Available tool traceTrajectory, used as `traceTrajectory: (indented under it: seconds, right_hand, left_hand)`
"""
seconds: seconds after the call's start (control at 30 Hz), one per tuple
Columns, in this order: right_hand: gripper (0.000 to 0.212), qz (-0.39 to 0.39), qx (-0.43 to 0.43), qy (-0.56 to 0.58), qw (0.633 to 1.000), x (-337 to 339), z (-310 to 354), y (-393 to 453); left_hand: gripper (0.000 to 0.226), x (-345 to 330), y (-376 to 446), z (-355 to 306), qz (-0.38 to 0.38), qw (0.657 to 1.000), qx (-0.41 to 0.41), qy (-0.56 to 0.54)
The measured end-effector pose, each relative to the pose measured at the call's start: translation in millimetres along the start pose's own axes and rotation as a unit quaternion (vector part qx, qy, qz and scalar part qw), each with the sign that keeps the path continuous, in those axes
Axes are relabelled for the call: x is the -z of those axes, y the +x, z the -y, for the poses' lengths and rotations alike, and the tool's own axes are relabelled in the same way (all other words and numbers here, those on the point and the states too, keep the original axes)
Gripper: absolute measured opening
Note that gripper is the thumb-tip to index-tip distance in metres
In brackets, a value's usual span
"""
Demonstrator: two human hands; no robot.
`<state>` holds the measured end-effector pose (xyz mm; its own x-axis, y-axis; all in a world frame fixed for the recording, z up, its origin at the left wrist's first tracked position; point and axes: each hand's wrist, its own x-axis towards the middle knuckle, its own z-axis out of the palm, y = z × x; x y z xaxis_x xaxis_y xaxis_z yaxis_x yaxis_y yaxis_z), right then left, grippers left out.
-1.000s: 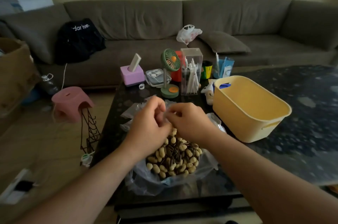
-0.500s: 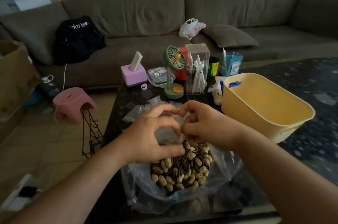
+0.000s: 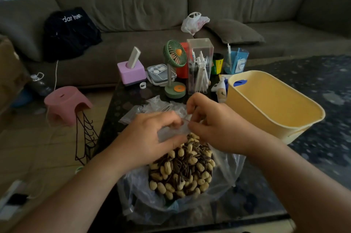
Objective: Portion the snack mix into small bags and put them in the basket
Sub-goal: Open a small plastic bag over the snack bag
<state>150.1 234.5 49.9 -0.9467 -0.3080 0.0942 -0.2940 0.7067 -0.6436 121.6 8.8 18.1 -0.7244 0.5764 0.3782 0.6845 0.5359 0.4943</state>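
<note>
A heap of snack mix (image 3: pixel 182 170), peanuts and striped sunflower seeds, lies in a large clear plastic bag (image 3: pixel 224 183) on the dark table. Just above the heap, my left hand (image 3: pixel 148 137) and my right hand (image 3: pixel 214 126) both pinch the rim of a small clear bag (image 3: pixel 173 130) held between them. More small clear bags (image 3: pixel 152 107) lie crumpled behind my hands. The yellow basket (image 3: pixel 252 78) stands to the right, and its visible inside holds nothing.
At the table's far edge stand a green desk fan (image 3: pixel 174 61), a clear pen holder (image 3: pixel 199 65), a pink box (image 3: pixel 131 71), a flat clear case and cups. A grey sofa (image 3: pixel 209 4) lies beyond. A pink stool (image 3: pixel 66 103) and wire rack stand left of the table.
Both hands stayed over the snack heap working the small bag; my fingers shifted along its rim and spread slightly. The camera tilted and moved closer.
</note>
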Motion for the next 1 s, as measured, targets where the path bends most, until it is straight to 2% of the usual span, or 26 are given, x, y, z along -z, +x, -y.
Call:
traceTrajectory:
  seconds: [0.07,0.13,0.23,0.3,0.4,0.47,0.5,0.57,0.6,0.67,0.77,0.9,1.0]
  right_hand:
    - [0.034,-0.001,0.041,-0.035,0.999,0.0,-0.2,-3.9]
    - [0.038,0.030,0.029,-0.035,0.999,-2.6,-0.2,-5.5]
    - [0.019,0.055,-0.019,0.018,0.998,-8.7,6.0,-5.7]
    - [0.013,0.029,-0.020,0.022,0.999,-17.3,10.7,-6.7]
    - [0.007,-0.060,0.009,-0.003,0.998,-33.4,14.8,-6.1]
    - [0.015,-0.117,-0.030,0.063,0.991,-37.0,15.8,-5.3]
    - [0.022,-0.134,-0.065,0.147,0.978,-36.6,16.3,-4.5]
    - [0.024,-0.125,-0.125,0.310,0.934,-34.3,19.0,-4.7]
    - [0.023,-0.110,-0.134,0.345,0.923,-33.7,20.7,-6.4]
    - [0.023,-0.083,-0.121,0.313,0.938,-34.1,18.7,-7.7]
    - [0.022,-0.053,-0.091,0.181,0.978,-37.2,14.0,-7.8]
    - [0.017,-0.106,-0.032,0.061,0.992,-41.0,12.8,-10.4]
    - [0.017,-0.114,-0.008,0.036,0.993,-39.7,13.9,-11.7]
  left_hand:
    - [0.036,-0.2,-1.1,1.5,-0.002,0.999,0.041,-0.011]
    - [0.052,-1.5,-3.4,1.9,0.005,0.998,0.063,-0.011]
    - [0.073,-7.2,-4.2,2.0,-0.003,0.999,0.044,0.019]
    - [0.078,-12.8,-3.8,-1.5,-0.003,0.999,0.034,0.010]
    - [0.080,-22.4,-3.7,-8.2,0.001,0.998,0.054,-0.022]
    - [0.077,-27.9,-3.7,-7.7,-0.016,0.996,0.078,-0.041]
    - [0.076,-29.6,-3.9,-6.7,-0.029,0.995,0.088,-0.045]
    - [0.073,-30.3,-4.4,-6.0,-0.053,0.992,0.098,-0.052]
    - [0.071,-29.7,-4.2,-6.9,-0.060,0.991,0.101,-0.059]
    - [0.068,-27.9,-3.4,-9.0,-0.061,0.991,0.103,-0.059]
    - [0.071,-25.9,-5.5,-11.4,-0.048,0.993,0.095,-0.052]
    - [0.074,-27.5,-10.8,-12.9,-0.053,0.993,0.088,-0.061]
    - [0.069,-27.0,-11.3,-14.9,-0.090,0.986,0.116,-0.074]
